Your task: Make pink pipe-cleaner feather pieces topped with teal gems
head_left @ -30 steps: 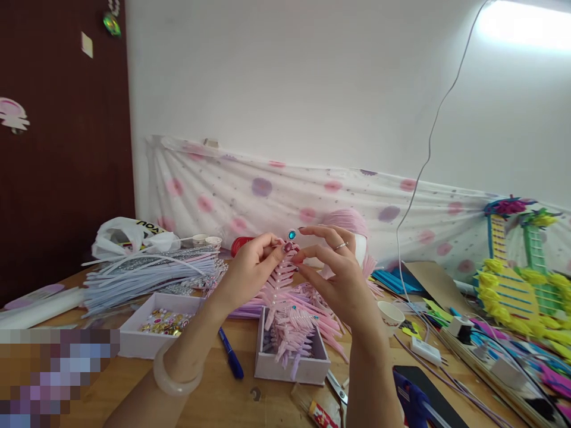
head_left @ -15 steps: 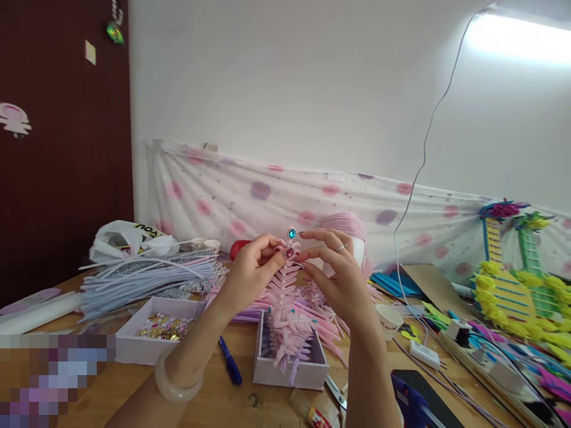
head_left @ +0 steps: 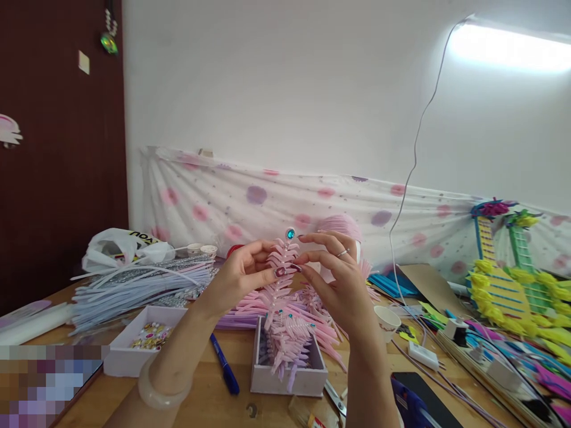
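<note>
A pink feather-shaped piece of fuzzy craft stems (head_left: 277,292) stands upright between my hands, with a round blue gem (head_left: 290,234) at its tip. My left hand (head_left: 236,276) pinches its stem from the left, thumb in front, the other fingers partly hidden behind. On the right side, my right hand (head_left: 336,276) is closed in a pinch at one of the feather's side strands, its upper finger near the gem. Below, more pink feather pieces (head_left: 289,342) with blue gems lie over a white box (head_left: 285,381).
A white tray (head_left: 127,361) of gems and a blue pen (head_left: 224,365) lie left. Bundled pale craft stems (head_left: 138,297) sit behind. Scissors (head_left: 334,397), a blue glue gun (head_left: 408,401), a paper cup (head_left: 387,318) and a power strip (head_left: 486,374) with cables are right.
My left hand's pinch has moved slightly down the feather, uncovering the strands near its tip. The feather has turned a little. The camera view has shifted slightly.
</note>
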{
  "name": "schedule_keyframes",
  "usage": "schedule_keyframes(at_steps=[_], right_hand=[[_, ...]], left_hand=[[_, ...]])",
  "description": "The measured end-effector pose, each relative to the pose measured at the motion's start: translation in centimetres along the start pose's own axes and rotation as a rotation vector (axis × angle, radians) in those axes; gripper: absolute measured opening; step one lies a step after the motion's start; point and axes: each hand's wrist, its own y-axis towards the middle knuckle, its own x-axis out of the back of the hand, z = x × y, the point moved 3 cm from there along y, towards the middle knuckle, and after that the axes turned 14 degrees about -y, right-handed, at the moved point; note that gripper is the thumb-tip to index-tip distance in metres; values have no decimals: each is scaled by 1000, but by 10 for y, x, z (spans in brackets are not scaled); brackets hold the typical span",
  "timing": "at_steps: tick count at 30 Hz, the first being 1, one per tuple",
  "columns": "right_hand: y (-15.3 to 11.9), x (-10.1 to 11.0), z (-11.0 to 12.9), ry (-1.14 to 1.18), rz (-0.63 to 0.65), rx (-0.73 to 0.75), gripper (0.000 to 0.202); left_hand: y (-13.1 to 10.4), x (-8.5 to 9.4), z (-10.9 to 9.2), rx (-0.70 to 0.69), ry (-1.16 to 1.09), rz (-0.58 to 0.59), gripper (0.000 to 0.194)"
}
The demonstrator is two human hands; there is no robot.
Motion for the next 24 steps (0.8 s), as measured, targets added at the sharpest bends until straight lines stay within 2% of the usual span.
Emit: schedule_keyframes(at_steps=[6, 15, 24], right_hand=[[0, 0, -1, -9, -45, 23, 15], [1, 3, 1, -52, -254, 41, 13], [1, 10, 3, -62, -174, 68, 16]], left_hand=[[0, -2, 0, -36, 32, -51, 33], [0, -17, 9, -141, -132, -139, 51], [-3, -22, 4, -141, -117, -167, 56]])
